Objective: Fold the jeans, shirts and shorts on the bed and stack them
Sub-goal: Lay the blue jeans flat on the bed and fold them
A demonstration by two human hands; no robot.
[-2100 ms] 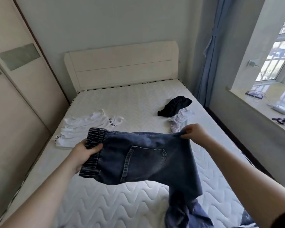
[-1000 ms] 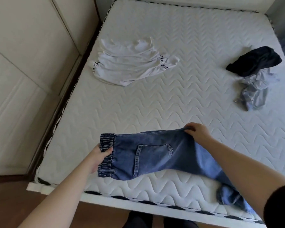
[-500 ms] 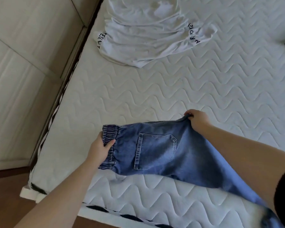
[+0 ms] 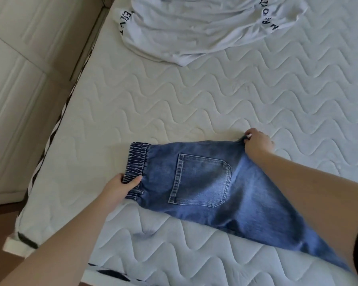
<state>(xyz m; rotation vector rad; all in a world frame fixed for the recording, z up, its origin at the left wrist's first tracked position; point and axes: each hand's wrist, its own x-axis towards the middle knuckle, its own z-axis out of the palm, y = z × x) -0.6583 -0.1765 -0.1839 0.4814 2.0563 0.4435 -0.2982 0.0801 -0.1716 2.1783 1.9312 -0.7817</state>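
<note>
Our left hand (image 4: 120, 187) pinches the jeans (image 4: 207, 186) by the waistband near the bed's (image 4: 153, 100) front edge. Our right hand (image 4: 256, 144) grips their far edge. A white shirt (image 4: 194, 27) lies toward the bed's far end.

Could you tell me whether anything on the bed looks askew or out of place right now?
Nothing is damaged or spilled. The jeans lie slanted across the mattress, their legs trailing toward its near edge, and the white shirt lies rumpled and unfolded.

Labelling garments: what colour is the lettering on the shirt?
Black lettering on the white crumpled shirt; head view.
</note>
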